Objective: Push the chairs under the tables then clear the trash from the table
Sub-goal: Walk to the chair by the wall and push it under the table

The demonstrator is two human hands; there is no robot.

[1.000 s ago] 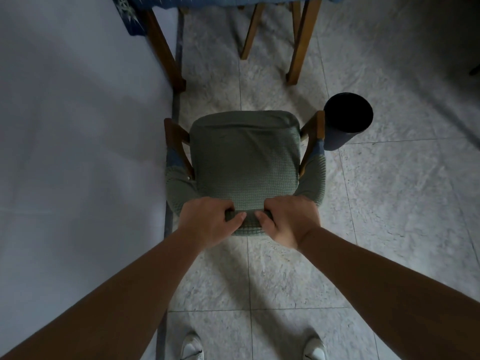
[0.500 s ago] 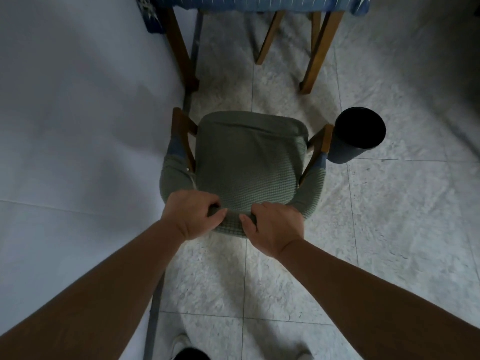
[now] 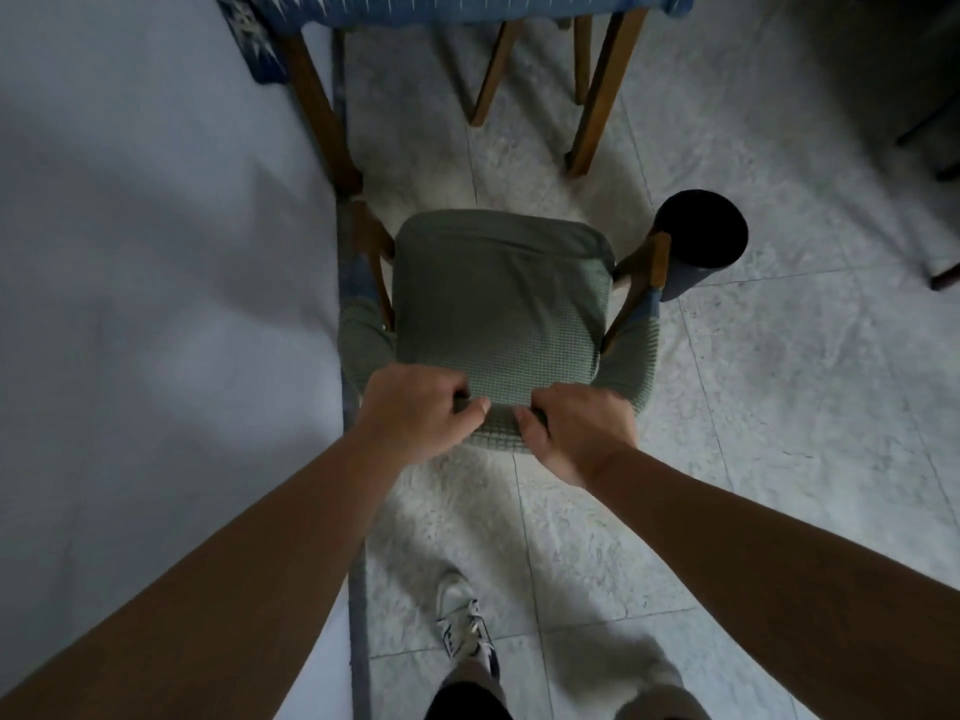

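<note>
Gripping the chair [image 3: 498,304] back, left hand [image 3: 415,413] and right hand [image 3: 576,428] fingers curled; table [image 3: 467,7] edge ahead

The table [image 3: 467,7] runs off the top edge, only its cloth hem and legs showing. Both hands' fingertips vanish behind the chair [image 3: 498,314] back's top rail.

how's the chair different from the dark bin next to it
The chair is squarish and covered in green fabric; the bin is a round, dark, bare cylinder. The left hand and right hand grip the chair's back; nothing touches the bin. The chair faces the table; the bin stands off to its right. Both stand on the tiled floor.
</note>
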